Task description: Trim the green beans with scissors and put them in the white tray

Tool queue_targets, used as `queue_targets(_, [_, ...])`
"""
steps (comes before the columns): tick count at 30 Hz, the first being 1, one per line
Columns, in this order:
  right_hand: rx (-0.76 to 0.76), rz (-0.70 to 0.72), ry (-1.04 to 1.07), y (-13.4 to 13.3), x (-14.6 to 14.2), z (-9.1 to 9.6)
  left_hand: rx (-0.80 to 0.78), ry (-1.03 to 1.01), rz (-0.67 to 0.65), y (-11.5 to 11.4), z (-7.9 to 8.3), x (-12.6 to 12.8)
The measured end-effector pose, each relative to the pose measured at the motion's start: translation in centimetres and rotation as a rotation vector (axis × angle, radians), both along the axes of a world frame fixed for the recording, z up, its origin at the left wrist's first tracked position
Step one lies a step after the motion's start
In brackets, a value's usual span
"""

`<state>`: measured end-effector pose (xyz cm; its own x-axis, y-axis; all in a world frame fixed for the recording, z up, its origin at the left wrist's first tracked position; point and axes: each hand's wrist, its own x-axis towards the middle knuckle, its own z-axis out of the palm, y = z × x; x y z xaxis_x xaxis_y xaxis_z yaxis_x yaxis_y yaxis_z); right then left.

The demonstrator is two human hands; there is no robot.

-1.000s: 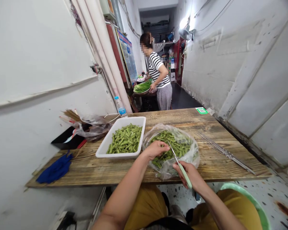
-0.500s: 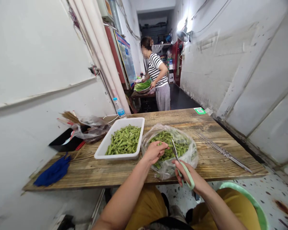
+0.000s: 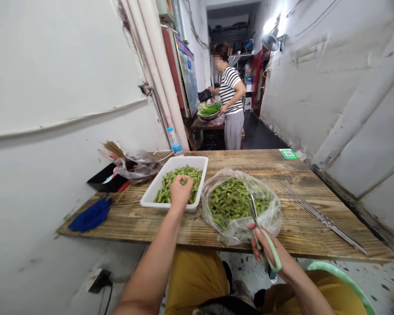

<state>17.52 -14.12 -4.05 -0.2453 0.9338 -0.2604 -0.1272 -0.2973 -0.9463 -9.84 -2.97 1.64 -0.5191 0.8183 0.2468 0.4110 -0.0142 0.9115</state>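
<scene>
My left hand (image 3: 180, 192) is over the white tray (image 3: 201, 192), fingers pinched, with a green edamame pod showing between thumb and forefinger. Edamame pods (image 3: 166, 186) fill much of the tray below it. In my right hand (image 3: 265, 243) is a pair of scissors (image 3: 274, 253) with pale green handles, blades pointing up and away from me and looking nearly closed. The blades stand over the near right side of a clear plastic bag (image 3: 274, 223), open at the top and holding many more edamame pods (image 3: 228, 199).
Metal skewers (image 3: 325, 218) lie along the right of the wooden table (image 3: 190, 232). On the left are a blue cloth (image 3: 90, 214), a black box (image 3: 101, 179) and a bundled bag (image 3: 141, 166). A water bottle (image 3: 175, 142) stands behind the tray. A person (image 3: 231, 94) holds a bowl of greens (image 3: 209, 111) farther back.
My left hand has moved left from the bag to above the tray. The scissors stay in my right hand by the bag. The view has shifted left.
</scene>
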Motion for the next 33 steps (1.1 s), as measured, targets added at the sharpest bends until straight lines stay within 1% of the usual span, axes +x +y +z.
queue_targets(1, [-0.02,0.001,0.015,-0.2,0.3,-0.1,-0.008,0.154,0.106,0.5,0.3,-1.6])
queue_targets(3, [-0.057,0.014,0.031,-0.7,0.7,-0.3,-0.085,0.408,0.104,1.1,0.7,-3.6])
queue_targets(4, [-0.068,0.022,0.028,-0.8,0.8,-0.3,-0.102,0.513,0.07,1.2,0.7,-3.8])
queue_targets(5, [-0.073,0.028,0.018,-0.9,0.8,-0.4,-0.097,0.598,0.022,1.2,0.6,-3.5])
queue_targets(7, [-0.08,0.034,-0.016,-1.1,0.7,-0.5,-0.052,0.714,-0.111,1.0,-0.1,-1.5])
queue_targets(8, [-0.082,0.036,-0.033,-1.1,0.6,-0.6,-0.061,0.747,-0.216,0.8,-0.7,-0.1])
queue_targets(9, [-0.081,0.039,-0.047,-1.2,0.5,-0.6,-0.115,0.775,-0.354,0.6,-1.3,1.4])
queue_targets(10, [-0.076,0.044,-0.056,-1.2,0.5,-0.7,-0.207,0.812,-0.444,0.4,-1.9,2.8])
queue_targets(11, [-0.07,0.05,-0.06,-1.3,0.4,-0.7,-0.29,0.86,-0.469,0.2,-2.5,4.2])
queue_targets(13, [-0.059,0.059,-0.064,-1.5,0.4,-0.7,-0.35,0.891,-0.45,0.2,-3.4,6.2])
queue_targets(15, [-0.051,0.061,-0.074,-1.6,0.5,-0.8,-0.368,0.823,-0.417,0.4,-3.8,7.1])
queue_targets(17, [-0.044,0.067,-0.089,-1.7,0.4,-0.9,-0.378,0.712,-0.409,0.8,-3.9,7.2])
queue_targets(19, [-0.039,0.079,-0.097,-1.7,0.3,-0.9,-0.368,0.624,-0.398,1.2,-3.6,6.8])
queue_targets(22, [-0.047,0.093,-0.089,-1.6,0.0,-1.0,-0.355,0.602,-0.374,1.2,-2.9,5.8])
queue_targets(24, [-0.05,0.097,-0.074,-1.5,-0.2,-0.8,-0.302,0.595,-0.357,0.8,-2.2,5.4])
queue_targets(26, [-0.041,0.093,-0.06,-1.4,-0.5,-0.4,-0.187,0.489,-0.359,-0.1,-1.7,5.5])
queue_targets(27, [-0.029,0.088,-0.054,-1.3,-0.6,-0.1,-0.131,0.373,-0.377,-0.6,-1.5,5.9])
queue_targets(29, [0.005,0.074,-0.053,-1.1,-0.9,0.5,-0.089,0.041,-0.449,-1.8,-1.4,7.0])
queue_targets(31, [0.028,0.057,-0.072,-0.8,-1.1,1.2,-0.122,-0.304,-0.516,-3.0,-1.6,8.3])
queue_targets(33, [0.025,0.032,-0.089,-0.6,-1.2,1.6,-0.164,-0.567,-0.541,-3.9,-1.7,9.6])
